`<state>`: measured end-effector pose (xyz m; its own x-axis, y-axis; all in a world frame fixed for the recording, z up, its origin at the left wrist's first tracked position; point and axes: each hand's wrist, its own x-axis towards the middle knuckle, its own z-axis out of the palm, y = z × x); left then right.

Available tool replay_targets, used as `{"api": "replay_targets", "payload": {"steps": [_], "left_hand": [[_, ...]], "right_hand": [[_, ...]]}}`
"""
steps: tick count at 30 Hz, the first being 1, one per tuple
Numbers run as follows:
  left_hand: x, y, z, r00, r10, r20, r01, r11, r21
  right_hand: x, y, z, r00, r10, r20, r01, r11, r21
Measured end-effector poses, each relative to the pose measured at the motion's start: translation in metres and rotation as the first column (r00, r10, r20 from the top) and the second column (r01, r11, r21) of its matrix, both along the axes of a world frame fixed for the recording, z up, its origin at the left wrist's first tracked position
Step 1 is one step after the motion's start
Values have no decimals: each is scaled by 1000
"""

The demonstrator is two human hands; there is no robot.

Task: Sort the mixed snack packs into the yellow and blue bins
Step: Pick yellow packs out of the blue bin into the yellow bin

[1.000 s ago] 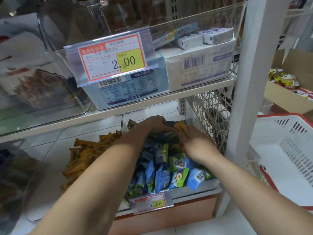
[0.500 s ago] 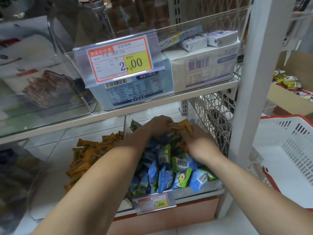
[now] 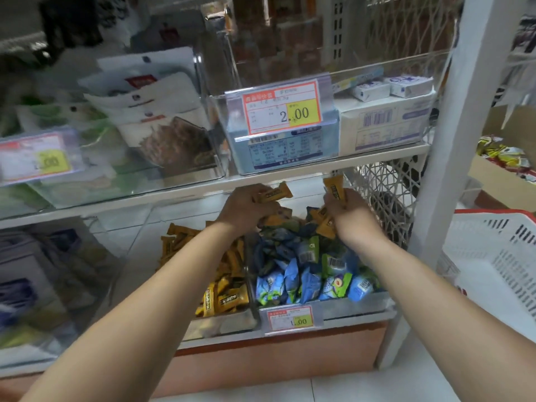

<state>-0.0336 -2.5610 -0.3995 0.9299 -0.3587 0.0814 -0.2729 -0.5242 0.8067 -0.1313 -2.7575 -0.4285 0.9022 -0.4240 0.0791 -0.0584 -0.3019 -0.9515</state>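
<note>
Both hands have risen out of the pile in the clear plastic bin of blue snack packs, so the stray orange wrapped packs are out and, I judge, go just left of that bin. The left hand curls round one orange pack above the bin's back. The right hand clutches several orange packs above its back right corner.

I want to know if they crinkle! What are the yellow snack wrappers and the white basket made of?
The yellow snack wrappers, gripped in the left hand and right hand, look like thin plastic film, slightly glossy: creased, with flat crimped ends. The white basket looks like hard moulded plastic, matte: stiff walls with even rows of slots. Looks alone can't confirm.
</note>
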Motion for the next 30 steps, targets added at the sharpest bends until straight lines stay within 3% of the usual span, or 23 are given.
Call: {"api": "replay_targets", "payload": {"steps": [2, 4, 8, 12, 15, 17, 20, 24, 26, 28, 30], "left_hand": [[-11, 28, 2, 999, 42, 33, -42, 999, 16], [-21, 59, 1, 993, 106, 53, -107, 994, 20], [-38, 114, -5, 963, 261, 73, -265, 962, 69], [-43, 143, -11, 931, 353, 91, -365, 907, 208], [-49, 154, -10, 920, 373, 125, -389, 908, 158], [-57, 156, -12, 915, 364, 175, -393, 904, 171], [-71, 142, -17, 911, 294, 289, -354, 918, 179], [-83, 92, -24, 947, 106, 304, -160, 974, 160], [-84, 70, -33, 962, 27, 273, -90, 971, 221], [-83, 54, -45, 968, -8, 252, -63, 961, 271], [-83, 46, -57, 961, 3, 276, -85, 955, 284]], "right_hand": [[-1, 15, 7, 999, 39, -2, -38, 986, 162], [-1, 38, 13, 993, 117, 9, -117, 971, 211], [22, 105, 26, 958, 274, -84, -279, 959, -44], [55, 156, 38, 914, 356, -198, -404, 852, -333], [64, 172, 34, 884, 399, -244, -463, 823, -330], [59, 167, 29, 892, 376, -251, -450, 794, -409], [43, 130, 20, 937, 329, -120, -344, 796, -499], [39, 41, 10, 976, 206, -65, -208, 823, -529], [56, 3, 8, 980, 173, -100, -200, 842, -501], [79, -18, 2, 954, 233, -189, -294, 851, -434], [102, -26, -12, 888, 281, -363, -430, 789, -439]]}}
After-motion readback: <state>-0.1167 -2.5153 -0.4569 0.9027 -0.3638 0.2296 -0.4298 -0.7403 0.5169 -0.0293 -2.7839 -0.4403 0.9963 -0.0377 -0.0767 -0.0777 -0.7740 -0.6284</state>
